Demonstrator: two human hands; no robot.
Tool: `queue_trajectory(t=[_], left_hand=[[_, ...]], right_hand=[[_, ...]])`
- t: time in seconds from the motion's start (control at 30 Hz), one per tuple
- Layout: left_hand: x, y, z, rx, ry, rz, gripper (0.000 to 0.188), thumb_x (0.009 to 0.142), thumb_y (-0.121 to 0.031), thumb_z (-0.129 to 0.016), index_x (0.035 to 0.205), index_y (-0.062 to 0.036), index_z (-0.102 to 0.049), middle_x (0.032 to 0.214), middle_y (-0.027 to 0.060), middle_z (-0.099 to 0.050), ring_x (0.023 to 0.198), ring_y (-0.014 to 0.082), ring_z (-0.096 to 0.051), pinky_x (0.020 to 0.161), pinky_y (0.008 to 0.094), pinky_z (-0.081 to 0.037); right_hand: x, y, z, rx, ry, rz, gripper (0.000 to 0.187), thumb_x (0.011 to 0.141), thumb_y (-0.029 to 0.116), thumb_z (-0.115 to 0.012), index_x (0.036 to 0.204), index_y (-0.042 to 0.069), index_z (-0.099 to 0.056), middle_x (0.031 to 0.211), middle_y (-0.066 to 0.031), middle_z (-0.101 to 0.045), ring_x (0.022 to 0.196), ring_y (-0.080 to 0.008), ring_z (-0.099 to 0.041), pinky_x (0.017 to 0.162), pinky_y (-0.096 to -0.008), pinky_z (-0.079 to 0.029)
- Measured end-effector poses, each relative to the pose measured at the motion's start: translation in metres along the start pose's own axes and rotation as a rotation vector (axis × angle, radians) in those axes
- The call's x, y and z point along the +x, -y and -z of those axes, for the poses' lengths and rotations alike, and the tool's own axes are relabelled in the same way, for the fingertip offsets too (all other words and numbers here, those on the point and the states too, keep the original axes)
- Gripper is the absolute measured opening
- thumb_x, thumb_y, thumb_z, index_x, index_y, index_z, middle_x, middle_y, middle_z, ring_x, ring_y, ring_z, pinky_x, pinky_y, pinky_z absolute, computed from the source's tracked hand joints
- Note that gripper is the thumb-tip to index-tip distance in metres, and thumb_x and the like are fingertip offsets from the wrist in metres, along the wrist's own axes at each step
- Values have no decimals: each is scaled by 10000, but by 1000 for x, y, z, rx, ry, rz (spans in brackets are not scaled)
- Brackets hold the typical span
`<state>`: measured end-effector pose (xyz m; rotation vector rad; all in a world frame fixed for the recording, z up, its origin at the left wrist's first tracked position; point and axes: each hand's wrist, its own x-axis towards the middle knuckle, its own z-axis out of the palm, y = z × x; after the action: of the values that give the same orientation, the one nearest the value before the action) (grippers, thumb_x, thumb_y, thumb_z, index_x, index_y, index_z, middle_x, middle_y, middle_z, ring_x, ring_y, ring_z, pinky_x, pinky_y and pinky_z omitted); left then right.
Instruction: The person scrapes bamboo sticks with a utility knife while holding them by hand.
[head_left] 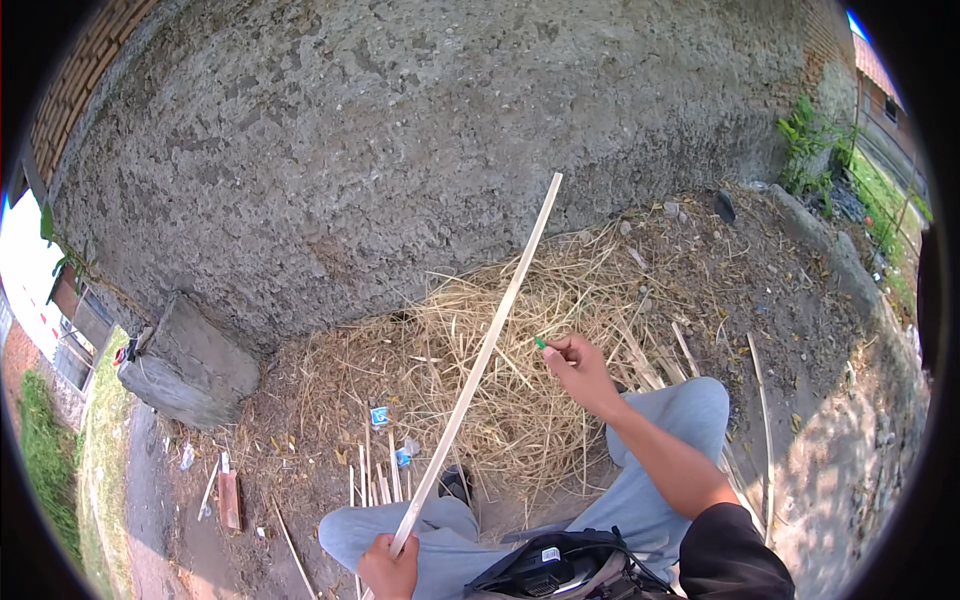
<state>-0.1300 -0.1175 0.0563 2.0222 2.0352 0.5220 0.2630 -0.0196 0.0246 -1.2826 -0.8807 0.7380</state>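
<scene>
My left hand (388,570) is closed round the lower end of a long, pale bamboo strip (495,325). The strip slants up and to the right, its far end standing out against the wall. To the right of the strip, my right hand (583,375) pinches a small green object (541,343) between thumb and fingers. Only its tip shows, so its kind cannot be made out. That hand is apart from the strip. Below both lies a heap of thin straw-coloured shavings (540,440) on the ground, between my bent knees.
A rough grey wall (420,130) rises behind the heap. At left, a concrete block (195,365) stands against it. Narrow strips (380,480) lie by my left knee, a longer strip (762,430) at right. A reddish-brown piece (229,500) lies lower left. A black bag (560,565) rests at my lap.
</scene>
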Motion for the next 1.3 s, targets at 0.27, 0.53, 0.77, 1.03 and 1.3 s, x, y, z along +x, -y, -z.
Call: queue_trajectory(t=[0.27, 0.53, 0.77, 1.03, 1.3], left_hand=[[39, -19, -51, -477, 175, -54, 334, 918, -318, -678, 849, 8, -689, 576, 76, -604, 497, 124, -544, 473, 314, -393], [57, -72, -52, -745, 213, 2, 432, 1012, -317, -549, 794, 38, -666, 542, -16, -501, 487, 40, -403, 450, 253, -303], [52, -65, -62, -595, 215, -70, 480, 1049, -303, -434, 684, -8, -535, 532, 15, -446, 506, 77, -397, 473, 296, -315], [46, -56, -44, -542, 304, -67, 473, 1050, -302, -400, 712, 2, -528, 542, 59, -421, 527, 118, -397, 505, 341, -351], [11, -9, -41, -505, 334, -80, 342, 1001, -224, -529, 753, 2, -591, 532, 86, -499, 481, 174, -483, 503, 354, -397]], right_hand=[[-55, 29, -38, -363, 290, 333, 237, 915, 243, -680, 973, 16, -654, 904, -134, -721, 663, -258, -682, 600, -353, -527], [-66, 21, -40, -459, 325, 604, 172, 872, 233, -712, 956, 84, -708, 830, -70, -708, 552, -252, -641, 454, -353, -484], [-65, 28, -41, -594, 250, 793, 162, 797, 210, -788, 896, 99, -724, 679, -5, -624, 449, -174, -559, 373, -311, -400], [-59, 24, -41, -657, 211, 883, 179, 768, 224, -800, 898, 123, -730, 666, 14, -607, 442, -174, -554, 360, -310, -378], [-3, 22, -9, -757, -33, 713, 121, 828, 221, -746, 870, 109, -728, 778, -53, -707, 514, -224, -626, 415, -330, -441]])
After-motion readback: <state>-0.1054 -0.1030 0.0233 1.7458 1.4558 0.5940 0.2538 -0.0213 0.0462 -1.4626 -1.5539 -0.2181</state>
